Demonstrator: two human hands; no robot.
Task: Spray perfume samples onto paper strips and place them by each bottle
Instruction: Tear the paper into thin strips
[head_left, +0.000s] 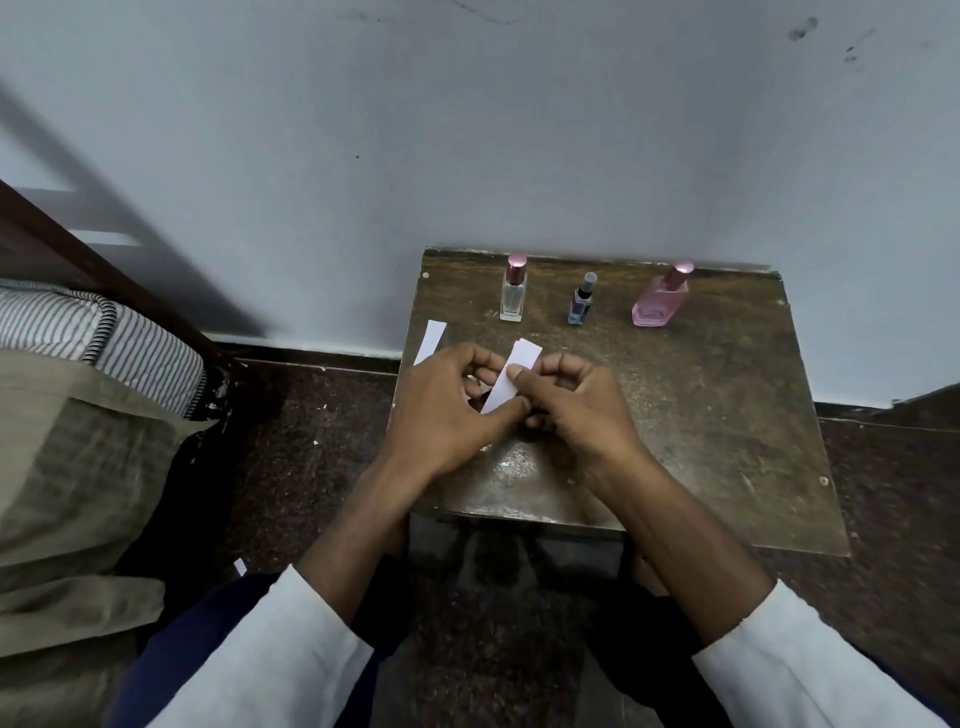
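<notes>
Three perfume bottles stand in a row at the back of a small dark wooden table (727, 415): a clear bottle with a pink cap (513, 293), a small blue bottle with a grey cap (581, 301) and a pink bottle (661, 301). Over the table's middle, my left hand (447, 410) and my right hand (571, 410) both pinch a white paper strip (511, 376) that points up and to the right. A second white paper strip (430, 340) lies at the table's left edge, partly behind my left hand.
The table stands against a pale wall (467, 130). A bed with a striped pillow (104, 338) and an olive blanket (62, 493) fills the left side. Dark speckled floor (311, 441) surrounds the table, with a small paper scrap (240, 566) on it.
</notes>
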